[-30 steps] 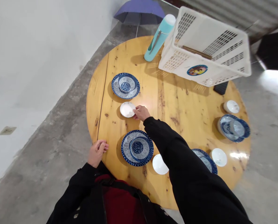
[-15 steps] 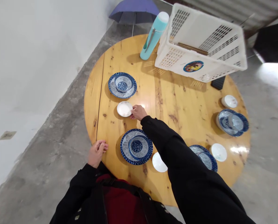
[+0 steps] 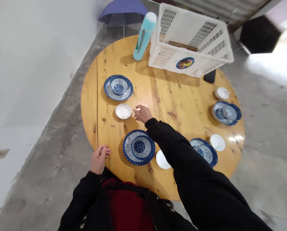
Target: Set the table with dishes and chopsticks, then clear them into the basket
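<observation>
The right hand [image 3: 143,113] has let go of the small round white ceramic dish [image 3: 123,111]. 0.5 s ago its fingertips were on the rim; now the hand hovers open and empty just beside the dish, no longer touching it. The dish lies flat on the round yellow wooden bench [image 3: 182,99], between the far blue-patterned plate with its bowl [image 3: 118,87] and the near blue-patterned plate with its bowl [image 3: 139,147]. By the look of it, this dish is set down. The left hand [image 3: 99,158], loosely curled and holding nothing, has stayed on the bench's near edge.
</observation>
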The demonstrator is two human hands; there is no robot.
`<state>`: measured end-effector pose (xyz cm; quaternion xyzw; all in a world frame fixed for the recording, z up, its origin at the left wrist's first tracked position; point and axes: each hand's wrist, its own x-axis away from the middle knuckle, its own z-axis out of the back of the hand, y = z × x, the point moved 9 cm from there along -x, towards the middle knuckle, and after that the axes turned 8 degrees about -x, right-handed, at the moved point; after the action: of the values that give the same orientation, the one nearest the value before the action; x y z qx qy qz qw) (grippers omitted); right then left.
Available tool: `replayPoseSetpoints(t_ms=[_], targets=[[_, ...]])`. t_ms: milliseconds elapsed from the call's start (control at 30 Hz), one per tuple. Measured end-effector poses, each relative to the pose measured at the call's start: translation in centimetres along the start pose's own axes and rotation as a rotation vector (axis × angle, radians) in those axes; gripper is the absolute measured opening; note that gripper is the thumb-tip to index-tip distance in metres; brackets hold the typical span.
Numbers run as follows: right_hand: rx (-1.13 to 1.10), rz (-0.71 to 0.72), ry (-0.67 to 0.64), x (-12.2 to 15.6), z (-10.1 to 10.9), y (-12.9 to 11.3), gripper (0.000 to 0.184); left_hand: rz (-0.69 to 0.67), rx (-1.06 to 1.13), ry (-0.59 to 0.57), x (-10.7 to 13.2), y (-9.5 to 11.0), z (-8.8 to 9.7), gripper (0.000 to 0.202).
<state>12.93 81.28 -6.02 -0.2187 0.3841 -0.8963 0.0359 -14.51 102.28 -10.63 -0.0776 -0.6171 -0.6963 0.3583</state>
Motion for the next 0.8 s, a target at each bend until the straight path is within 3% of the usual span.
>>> replayPoseSetpoints(t_ms=[100, 200, 300, 433, 600, 700, 800], targets=[[-0.206, 0.077, 0.098, 4.3, 3.6, 0.7, 0.036, -0.018, -0.029, -0.040, -0.6, 0.4, -0.1, 0.053], [-0.377, 0.136, 0.252, 10.6, 7.0, 2.5, 0.038, -0.053, -0.067, -0.084, -1.5, 1.4, -0.4, 0.055], [-0.494, 0.101, 0.392, 16.9, 8.5, 5.1, 0.042, -0.123, -0.109, -0.102, -2.2, 3.5, -1.0, 0.054], [-0.597, 0.016, 0.472, 22.6, 7.9, 8.1, 0.042, -0.264, -0.147, -0.105, -1.7, 7.5, -1.8, 0.048], [-0.687, 0.005, 0.491, 26.8, 5.9, 10.4, 0.034, -0.421, -0.180, -0.096, 1.1, 10.9, -3.6, 0.042], [-0.670, 0.014, 0.501, 29.8, 4.9, 12.4, 0.032, -0.509, -0.194, -0.139, 4.2, 11.5, -6.2, 0.041], [-0.646, -0.013, 0.536, 34.4, 4.0, 15.7, 0.033, -0.561, -0.209, -0.218, 8.7, 11.0, -9.9, 0.041]])
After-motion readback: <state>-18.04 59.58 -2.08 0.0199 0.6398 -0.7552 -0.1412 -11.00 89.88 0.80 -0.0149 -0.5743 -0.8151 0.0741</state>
